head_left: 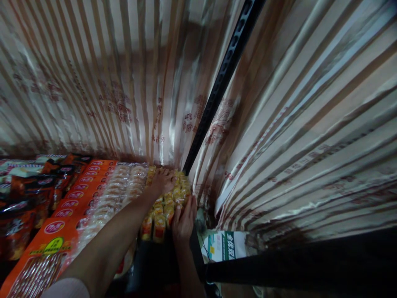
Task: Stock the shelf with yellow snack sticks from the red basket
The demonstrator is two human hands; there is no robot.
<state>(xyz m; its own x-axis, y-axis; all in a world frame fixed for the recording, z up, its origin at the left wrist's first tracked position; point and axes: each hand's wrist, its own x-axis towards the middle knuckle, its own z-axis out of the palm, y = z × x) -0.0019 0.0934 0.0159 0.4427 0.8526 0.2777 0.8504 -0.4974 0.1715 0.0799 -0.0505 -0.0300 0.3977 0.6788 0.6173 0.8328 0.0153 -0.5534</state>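
Observation:
My left hand [161,181] lies flat on top of a row of yellow snack packets [169,199] at the back of a shelf, close to the striped curtain. My right hand [184,223] presses against the front right side of the same yellow packets, fingers wrapped on their edge. Both arms reach forward from the bottom of the view. To the left of the yellow packets stand rows of orange packets with clear windows [93,194].
A black perforated shelf post [223,78] rises diagonally just right of the hands. Shiny striped curtain fabric [294,136] hangs behind and to the right. Dark red packets [27,198] fill the far left. A white and green box [225,246] sits below right, by a black shelf rail [294,265].

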